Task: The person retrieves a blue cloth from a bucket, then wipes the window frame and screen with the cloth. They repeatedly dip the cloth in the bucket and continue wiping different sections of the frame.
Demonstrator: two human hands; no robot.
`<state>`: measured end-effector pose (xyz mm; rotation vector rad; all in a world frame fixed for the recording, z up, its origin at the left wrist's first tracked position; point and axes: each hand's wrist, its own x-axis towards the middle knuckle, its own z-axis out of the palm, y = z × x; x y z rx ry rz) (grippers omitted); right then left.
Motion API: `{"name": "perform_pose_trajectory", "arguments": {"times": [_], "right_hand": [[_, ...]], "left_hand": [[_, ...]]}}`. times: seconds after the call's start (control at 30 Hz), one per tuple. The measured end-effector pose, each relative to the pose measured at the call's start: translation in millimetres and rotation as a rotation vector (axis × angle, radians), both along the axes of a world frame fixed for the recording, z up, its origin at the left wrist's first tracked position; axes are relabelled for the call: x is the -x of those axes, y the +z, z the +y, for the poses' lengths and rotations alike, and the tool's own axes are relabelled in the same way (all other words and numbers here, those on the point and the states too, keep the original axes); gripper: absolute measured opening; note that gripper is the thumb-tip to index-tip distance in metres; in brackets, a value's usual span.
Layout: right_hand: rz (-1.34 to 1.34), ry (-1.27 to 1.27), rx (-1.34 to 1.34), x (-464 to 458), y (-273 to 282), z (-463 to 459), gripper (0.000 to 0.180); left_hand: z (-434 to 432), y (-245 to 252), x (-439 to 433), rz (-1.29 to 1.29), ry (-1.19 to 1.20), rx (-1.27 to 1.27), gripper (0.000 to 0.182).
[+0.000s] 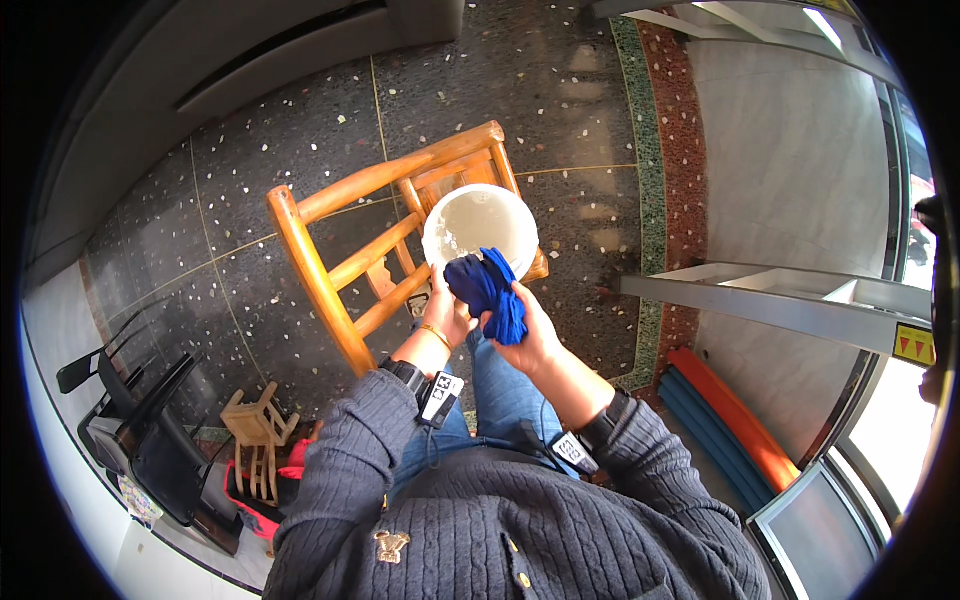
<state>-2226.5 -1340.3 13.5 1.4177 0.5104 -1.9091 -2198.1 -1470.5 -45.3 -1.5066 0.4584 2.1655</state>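
Both my hands grip a bunched blue cloth, dark navy on its left part and bright blue on its right. My left hand holds the navy side, and my right hand grasps the bright folds. Just beyond, under the cloth's far edge, is a round white bucket with what looks like cloudy water inside. The bucket stands at the right part of a varnished wooden chair; what its base rests on is hidden.
Aluminium ladder parts jut in from the right. Orange and blue rolls lie near the doorway. A small wooden stool and black folding chairs stand at lower left. The floor is dark speckled terrazzo.
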Motion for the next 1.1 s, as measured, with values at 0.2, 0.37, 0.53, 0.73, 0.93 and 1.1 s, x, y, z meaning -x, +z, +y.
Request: {"name": "perform_pose_trajectory", "arguments": {"times": [0.2, 0.37, 0.53, 0.73, 0.93, 1.1], "right_hand": [[-0.094, -0.184, 0.249, -16, 49, 11, 0.044], [-0.136, -0.044, 0.289, -19, 31, 23, 0.045], [0.232, 0.583, -0.105, 6, -12, 27, 0.048], [0.941, 1.791, -0.759, 39, -37, 17, 0.039], [1.435, 2.072, -1.118, 47, -59, 4, 0.024], [1.345, 1.842, -1.089, 38, -69, 13, 0.043]], "left_hand": [[20, -16, 1, 0.733, 0.268, -0.479, 0.099], [10, -26, 23, 0.426, 0.234, -0.288, 0.074], [-12, -29, 55, 0.258, -0.079, 0.03, 0.03], [-10, -59, 59, 0.361, -0.686, 0.588, 0.016], [-14, -76, 57, 0.21, -0.628, 0.54, 0.03], [-16, -36, 52, 0.255, -0.49, 0.358, 0.037]]}}
